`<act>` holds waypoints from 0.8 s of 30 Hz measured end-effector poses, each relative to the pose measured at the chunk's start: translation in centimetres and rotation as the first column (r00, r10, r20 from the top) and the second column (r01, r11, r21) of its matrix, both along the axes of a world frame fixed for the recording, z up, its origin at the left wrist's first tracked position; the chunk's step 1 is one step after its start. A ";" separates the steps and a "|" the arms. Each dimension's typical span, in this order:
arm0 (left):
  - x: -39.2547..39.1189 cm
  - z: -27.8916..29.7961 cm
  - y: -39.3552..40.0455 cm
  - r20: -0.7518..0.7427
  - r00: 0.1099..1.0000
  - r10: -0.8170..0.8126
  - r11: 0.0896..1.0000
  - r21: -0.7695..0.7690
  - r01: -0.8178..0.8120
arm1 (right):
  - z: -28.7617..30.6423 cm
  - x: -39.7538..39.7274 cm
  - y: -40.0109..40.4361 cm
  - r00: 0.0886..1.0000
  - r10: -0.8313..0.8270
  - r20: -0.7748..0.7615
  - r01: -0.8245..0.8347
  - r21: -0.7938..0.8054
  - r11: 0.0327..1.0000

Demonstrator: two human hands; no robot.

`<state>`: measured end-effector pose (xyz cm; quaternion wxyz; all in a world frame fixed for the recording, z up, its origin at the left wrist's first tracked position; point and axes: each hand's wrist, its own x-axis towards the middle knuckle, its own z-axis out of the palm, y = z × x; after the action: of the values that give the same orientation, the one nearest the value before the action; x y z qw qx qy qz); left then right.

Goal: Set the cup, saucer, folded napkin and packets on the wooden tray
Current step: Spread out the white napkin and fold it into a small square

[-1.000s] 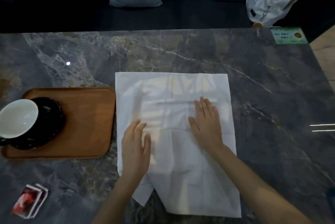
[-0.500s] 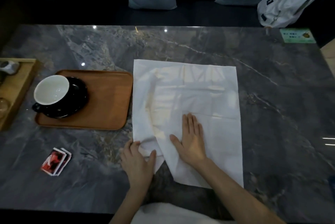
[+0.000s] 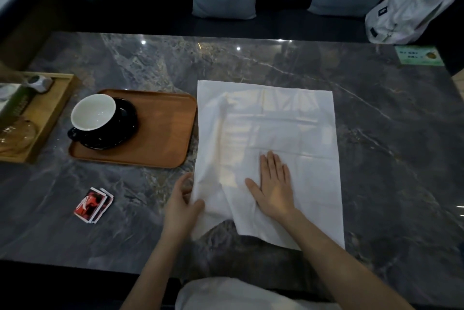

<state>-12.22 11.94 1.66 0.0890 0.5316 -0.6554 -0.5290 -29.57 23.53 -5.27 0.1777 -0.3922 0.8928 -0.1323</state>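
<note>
No writing was legible to me on the red-and-white packets (image 3: 93, 205) lying on the marble table (image 3: 376, 133), nor on the green card (image 3: 419, 56) at its far right corner. My left hand (image 3: 181, 205) pinched the white napkin (image 3: 271, 133) at its near-left edge, thumb on top, while my right hand (image 3: 275, 187) lay flat on it, fingers straight. The white cup (image 3: 93, 112) sat on the black saucer (image 3: 118, 133) on the wooden tray (image 3: 160, 133), just left of the napkin.
</note>
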 end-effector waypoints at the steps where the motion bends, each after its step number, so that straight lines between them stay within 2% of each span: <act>1: 0.5 0.2 -0.5 0.014 1.000 -0.007 1.000 -0.001 0.007 | 0.0 0.0 0.0 1.000 -0.002 0.008 0.002 -0.006 1.000; 8: 2.6 -0.7 -2.7 0.133 0.988 -0.077 0.996 -0.024 0.080 | 0.1 -0.1 0.6 0.999 0.016 -0.035 -0.016 0.008 1.000; 11: 2.6 -1.5 -2.6 0.284 0.940 -0.187 0.965 -0.127 0.230 | -0.1 -0.1 0.7 0.998 0.021 -0.056 -0.020 0.004 1.000; 14: 2.3 -1.8 -1.8 0.465 0.863 -0.198 0.916 -0.225 0.332 | -0.2 -0.1 1.3 0.997 0.023 -0.076 -0.024 -0.003 1.000; 17: 1.9 -2.0 -0.6 0.553 0.811 -0.192 0.828 -0.353 0.436 | -0.3 -0.2 2.2 0.997 0.026 -0.072 -0.026 -0.005 1.000; 20: 0.6 -3.5 0.2 0.607 0.742 -0.286 0.632 -0.463 0.622 | -0.3 -0.2 2.6 0.998 0.019 -0.065 -0.018 0.003 1.000; 22: -0.9 -4.1 0.6 0.645 0.681 -0.348 0.560 -0.439 0.702 | -0.3 -0.2 2.6 0.998 0.016 -0.062 -0.015 0.012 1.000; 24: -2.2 -4.6 0.7 0.668 0.637 -0.385 0.543 -0.394 0.742 | -0.2 -0.1 2.6 0.998 0.006 -0.062 -0.006 0.009 1.000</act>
<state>-14.46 12.65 -2.90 -0.0942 0.3338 -0.9313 -0.1110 -29.72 26.11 -5.49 0.1519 -0.3980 0.8973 -0.1156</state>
